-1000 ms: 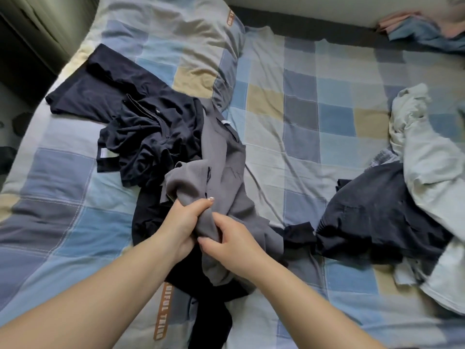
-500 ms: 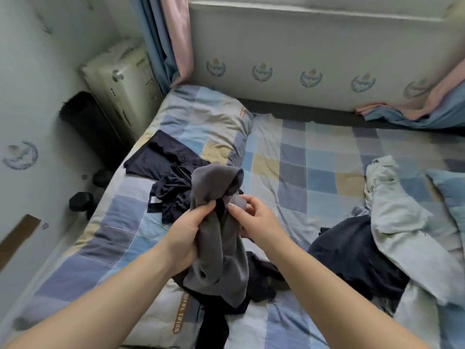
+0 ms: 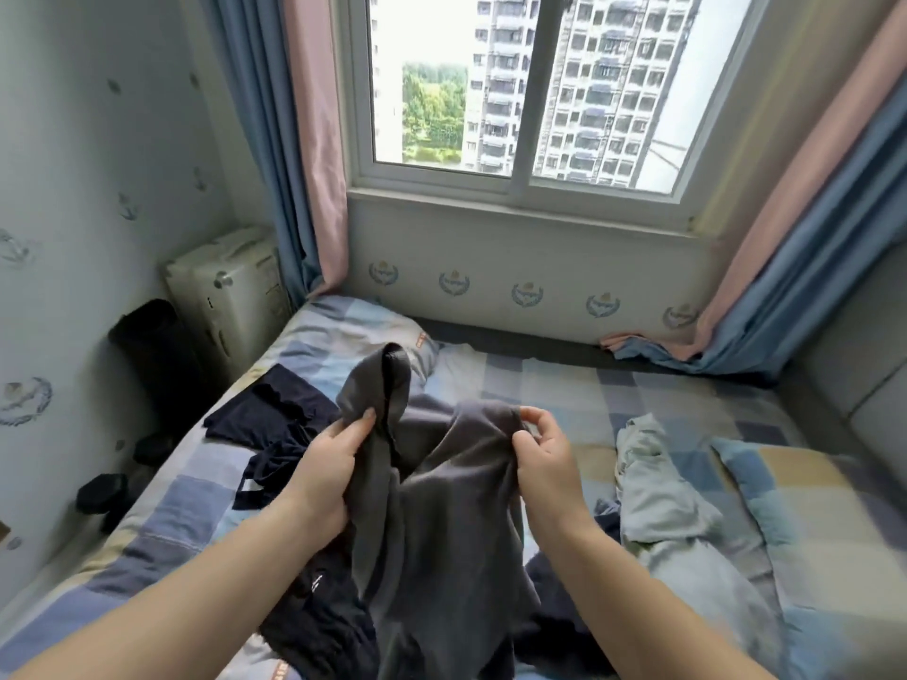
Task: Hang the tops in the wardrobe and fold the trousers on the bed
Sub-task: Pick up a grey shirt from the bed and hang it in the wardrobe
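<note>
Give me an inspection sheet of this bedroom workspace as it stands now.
Surface: bed with checked blue, grey and yellow cover.
Job's things: grey garment held up over the bed; dark navy clothes lying at left; pale garment crumpled at right.
Clutter: pillow near the window; dark objects on the floor at left.
Hands: left hand and right hand each grip the grey garment.
Cables: nothing seen.
Surroundings: window, blue and pink curtains, white appliance in the corner.

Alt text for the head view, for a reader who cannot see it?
Both hands, left and right, hold up a grey garment over a checked bed strewn with dark clothes and a pale garment, facing a window.
</note>
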